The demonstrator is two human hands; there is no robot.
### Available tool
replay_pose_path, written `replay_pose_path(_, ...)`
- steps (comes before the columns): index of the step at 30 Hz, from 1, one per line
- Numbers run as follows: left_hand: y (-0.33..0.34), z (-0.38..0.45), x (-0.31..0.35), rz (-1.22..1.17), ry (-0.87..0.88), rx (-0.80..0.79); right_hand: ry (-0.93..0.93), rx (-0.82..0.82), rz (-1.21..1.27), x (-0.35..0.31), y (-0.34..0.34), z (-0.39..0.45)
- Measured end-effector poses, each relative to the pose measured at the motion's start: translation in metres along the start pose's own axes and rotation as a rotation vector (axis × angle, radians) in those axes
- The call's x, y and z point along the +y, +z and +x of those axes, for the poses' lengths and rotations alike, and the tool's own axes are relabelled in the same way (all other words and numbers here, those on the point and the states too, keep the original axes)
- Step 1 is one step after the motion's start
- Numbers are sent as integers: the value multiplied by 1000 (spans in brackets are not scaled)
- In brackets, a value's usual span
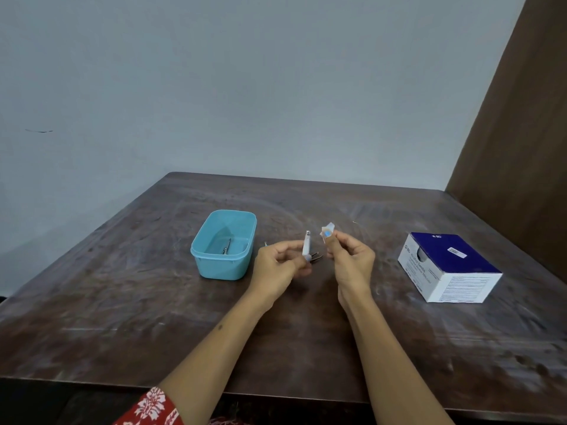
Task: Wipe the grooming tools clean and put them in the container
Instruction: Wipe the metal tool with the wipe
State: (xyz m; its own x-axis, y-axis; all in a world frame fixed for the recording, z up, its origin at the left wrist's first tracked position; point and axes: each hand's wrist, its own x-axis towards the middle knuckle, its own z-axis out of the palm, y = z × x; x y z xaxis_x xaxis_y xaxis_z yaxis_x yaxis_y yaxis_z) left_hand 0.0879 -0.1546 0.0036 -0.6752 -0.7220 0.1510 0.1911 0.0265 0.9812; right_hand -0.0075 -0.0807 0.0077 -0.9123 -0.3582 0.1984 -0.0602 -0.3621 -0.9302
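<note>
My left hand (pixel 280 266) pinches a nail clipper (pixel 307 245) with its white lever raised upright and its metal jaws pointing right. My right hand (pixel 349 259) pinches a small white and blue swab packet (pixel 327 233) just right of the clipper, a little apart from it. Both hands hover above the middle of the brown table (pixel 153 317). To the left stands a light blue plastic container (pixel 225 243), open at the top. A small metal tool (pixel 226 246) lies on its floor.
A blue and white box of alcohol swabs (pixel 448 266) sits at the right of the table. A thin object (pixel 265 243) pokes out between the container and my left hand. A brown panel (pixel 515 133) rises behind the right edge.
</note>
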Motion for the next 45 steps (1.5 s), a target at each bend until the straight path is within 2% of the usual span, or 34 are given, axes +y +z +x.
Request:
replay_pose_path(4,-1,0,7,-222,-60,61,20,-148,-86,0,0,-2)
replay_pose_path(9,-1,1,5,-229,-46,75,-138,-295,-328,4,-1,-4)
replay_pose_path(19,0,2,6,-135,-17,90,-299,-308,-567,5,0,-9)
replay_pose_path(28,1,0,10,-413,-156,30,-569,-274,-647,2,-3,-10)
replay_pose_path(36,-4,1,13,-512,-319,-7,-673,-279,-720,8,-5,-7)
replay_pose_path(41,-5,0,15,-511,-337,7,-572,-281,-589,5,-4,-10)
replay_pose_path(45,-5,1,13,-476,-296,33,-397,-268,-456,4,-2,-10)
